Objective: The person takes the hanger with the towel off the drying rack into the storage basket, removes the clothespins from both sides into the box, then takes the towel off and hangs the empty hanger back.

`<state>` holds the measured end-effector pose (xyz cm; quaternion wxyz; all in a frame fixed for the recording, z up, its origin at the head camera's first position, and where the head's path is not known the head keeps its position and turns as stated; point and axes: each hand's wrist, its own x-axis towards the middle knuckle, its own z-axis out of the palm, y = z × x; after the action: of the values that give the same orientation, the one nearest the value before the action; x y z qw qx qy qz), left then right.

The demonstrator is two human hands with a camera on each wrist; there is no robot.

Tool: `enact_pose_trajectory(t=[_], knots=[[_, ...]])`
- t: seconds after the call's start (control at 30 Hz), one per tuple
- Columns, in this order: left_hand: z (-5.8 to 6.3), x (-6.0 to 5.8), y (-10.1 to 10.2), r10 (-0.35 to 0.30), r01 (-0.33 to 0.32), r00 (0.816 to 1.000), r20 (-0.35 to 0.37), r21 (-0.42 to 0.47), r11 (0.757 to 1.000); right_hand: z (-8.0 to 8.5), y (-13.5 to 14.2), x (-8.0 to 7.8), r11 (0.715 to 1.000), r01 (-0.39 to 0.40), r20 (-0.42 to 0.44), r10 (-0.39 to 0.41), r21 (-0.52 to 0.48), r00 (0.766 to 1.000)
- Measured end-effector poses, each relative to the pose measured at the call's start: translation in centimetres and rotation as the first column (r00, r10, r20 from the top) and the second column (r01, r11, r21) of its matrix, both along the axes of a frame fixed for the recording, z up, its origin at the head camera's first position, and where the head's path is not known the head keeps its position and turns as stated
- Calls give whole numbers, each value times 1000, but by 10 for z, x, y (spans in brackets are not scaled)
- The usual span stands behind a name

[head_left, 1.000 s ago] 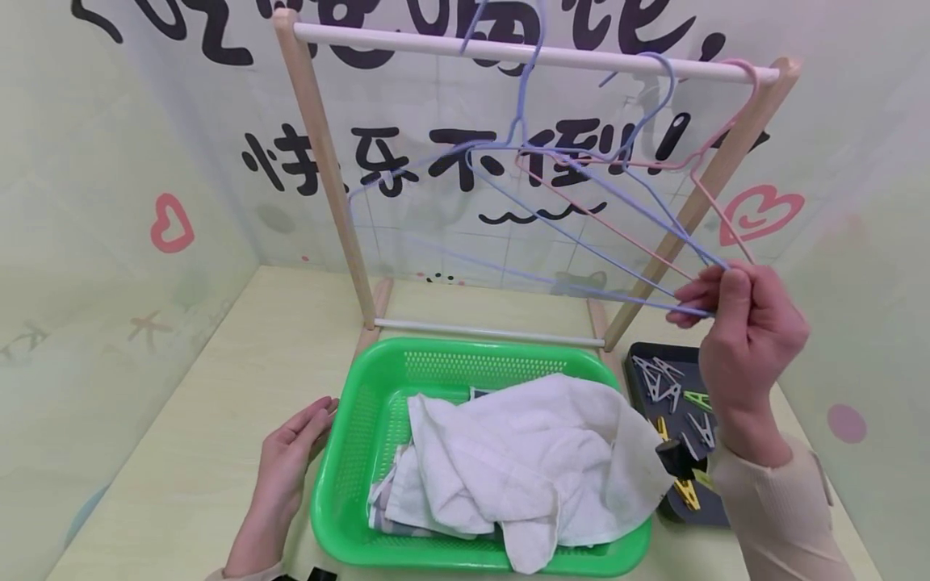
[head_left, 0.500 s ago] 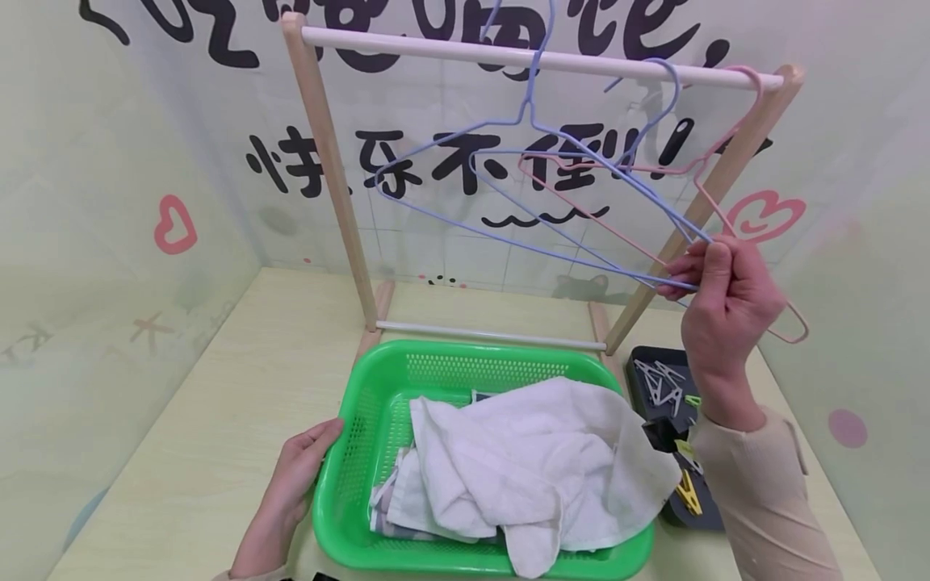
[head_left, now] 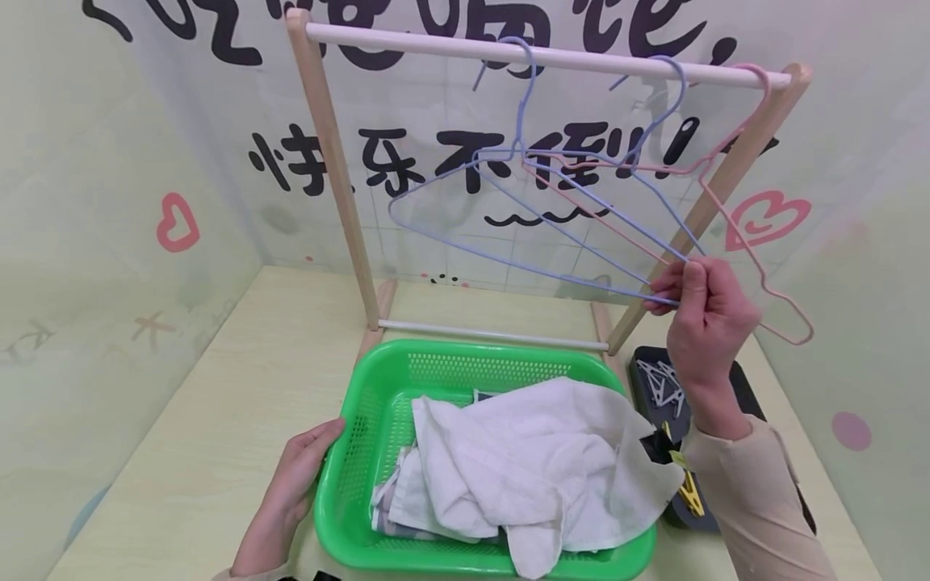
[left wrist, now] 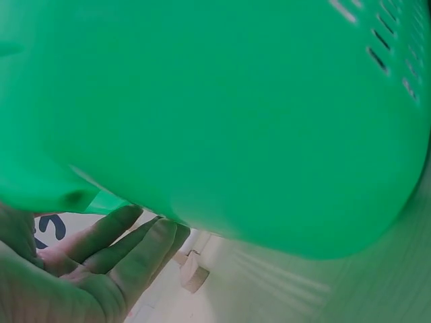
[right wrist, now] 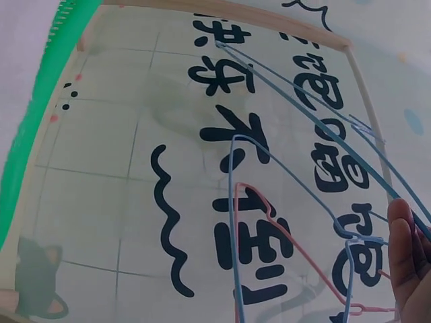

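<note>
My right hand [head_left: 712,315] pinches the right end of a thin blue clothes hanger [head_left: 518,147]. The hanger's hook curves over the white rail [head_left: 436,44] of a small wooden rack. Just to its right, a second blue hanger [head_left: 635,161] and a pink hanger [head_left: 767,85] hang on the same rail, partly overlapped by the first. My left hand [head_left: 294,472] rests at the left rim of a green basket [head_left: 334,484]. In the left wrist view, its fairly straight fingers [left wrist: 145,252] touch the basket's outer side under the rim.
A white towel [head_left: 523,468] lies rumpled in the basket over patterned cloth [head_left: 407,524]. Behind the right forearm, a dark tray [head_left: 647,355] holds grey clothespins [head_left: 664,383] and a yellow one [head_left: 690,494]. The lettered wall stands close behind the rack.
The held hanger has come down, its hook passing from high above the rail to over it. My right hand has moved left. My left hand has come against the basket rim.
</note>
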<state>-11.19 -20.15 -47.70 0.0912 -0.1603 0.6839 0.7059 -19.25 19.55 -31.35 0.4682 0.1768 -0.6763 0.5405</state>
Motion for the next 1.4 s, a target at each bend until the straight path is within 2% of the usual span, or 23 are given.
enact_pose_trajectory(t=[0.13,0.4,0.57,0.73,0.83,0.97,1.03,1.1,1.17,1.27,1.33,1.4], knots=[[0,0,0,3,-3,1000,3,7,1000,-7,-2,2,998,-52,60,50,42,997],[0,0,-1,8,-8,1000,4,24,1000,-20,-5,-1,983,-103,206,71,149,976],[0,1,-2,9,-9,1000,3,31,999,-22,-6,-3,973,-120,297,58,195,953],[-1,2,-1,9,-9,1000,4,40,999,-23,-5,-7,965,-140,353,55,219,934],[0,1,-1,11,-12,1000,9,45,999,-24,-4,-9,959,-102,360,0,264,933],[-1,0,1,14,-15,1000,19,49,999,-24,-3,-6,937,26,299,-137,348,944],[-1,0,2,12,-13,1000,21,47,999,-24,-4,-3,925,102,224,-194,366,955],[0,-1,2,8,-9,1000,22,47,999,-23,-7,0,918,157,126,-215,364,968],[1,-1,1,4,-5,1000,26,30,1000,-22,-12,5,919,186,26,-208,347,978],[7,-2,-3,-10,10,1000,6,-44,999,-22,-25,15,929,146,-76,-127,340,989],[14,-2,-8,-28,23,999,-42,-128,991,-24,-34,22,924,92,-89,-63,372,994],[25,-1,-12,-44,15,992,-119,-234,972,-27,-42,28,903,39,-68,-11,428,998]])
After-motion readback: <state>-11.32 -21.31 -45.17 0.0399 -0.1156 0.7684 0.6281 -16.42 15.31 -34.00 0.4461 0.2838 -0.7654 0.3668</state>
